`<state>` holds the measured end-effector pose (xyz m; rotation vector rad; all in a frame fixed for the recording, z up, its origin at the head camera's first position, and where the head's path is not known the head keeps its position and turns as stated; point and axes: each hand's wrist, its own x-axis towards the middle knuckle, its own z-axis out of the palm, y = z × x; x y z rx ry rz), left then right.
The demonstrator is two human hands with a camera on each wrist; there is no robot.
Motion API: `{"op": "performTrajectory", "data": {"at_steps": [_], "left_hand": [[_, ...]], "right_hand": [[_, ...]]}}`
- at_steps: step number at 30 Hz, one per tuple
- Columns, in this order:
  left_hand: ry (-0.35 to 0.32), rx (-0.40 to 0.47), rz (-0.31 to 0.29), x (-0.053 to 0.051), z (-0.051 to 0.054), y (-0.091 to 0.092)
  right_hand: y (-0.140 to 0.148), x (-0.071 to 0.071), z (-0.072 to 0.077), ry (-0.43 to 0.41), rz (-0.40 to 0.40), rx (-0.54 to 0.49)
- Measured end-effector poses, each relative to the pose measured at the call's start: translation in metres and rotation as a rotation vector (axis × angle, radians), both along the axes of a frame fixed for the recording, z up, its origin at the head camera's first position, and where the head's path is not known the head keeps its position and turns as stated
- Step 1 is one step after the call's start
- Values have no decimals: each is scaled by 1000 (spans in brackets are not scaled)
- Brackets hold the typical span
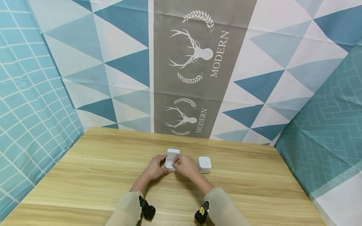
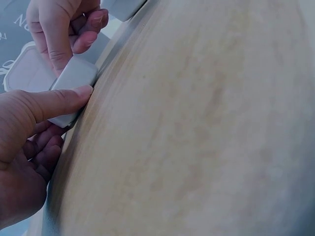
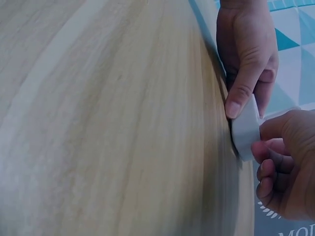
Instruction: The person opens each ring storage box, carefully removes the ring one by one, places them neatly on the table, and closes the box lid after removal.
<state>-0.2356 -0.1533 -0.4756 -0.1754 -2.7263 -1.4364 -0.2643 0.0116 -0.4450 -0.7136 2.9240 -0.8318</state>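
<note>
A small white ring box [image 1: 169,166] stands on the wooden table with its lid [image 1: 173,152] raised, hinge side away from me. My left hand [image 1: 155,168] grips the box from the left; in the left wrist view its thumb lies along the front wall, with fingers beneath and behind. From the right, my right hand [image 1: 186,165] reaches into the box, thumb and index finger curled together at a tiny silvery ring [image 1: 172,164]. The fingertips partly hide it. In the right wrist view these fingers are at the box's [image 3: 245,130] edge, the others curled in.
A second white box [image 1: 204,164], its lid down, sits just right of my right hand. The wooden table [image 1: 99,175] ends at a patterned cloth backdrop [image 1: 124,78] behind, with tile-print cloths at both sides. A black wrist camera hangs at each sleeve.
</note>
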Motion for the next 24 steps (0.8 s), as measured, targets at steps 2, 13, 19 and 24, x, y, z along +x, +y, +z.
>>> {"op": "performTrajectory", "data": {"at_steps": [2,13,19,24], "left_hand": [[-2,0,-3,0,1,0],[-7,3,5,-1,0,0],[4,3,-4,-2,-1,0],[8,-7,-7,-1,-1,0]], "right_hand": [[-2,0,1,1,-11,16],[-9,1,2,33,-75,78],[-11,2,3,69,-83,92],[-12,3,2,64,-81,96]]}}
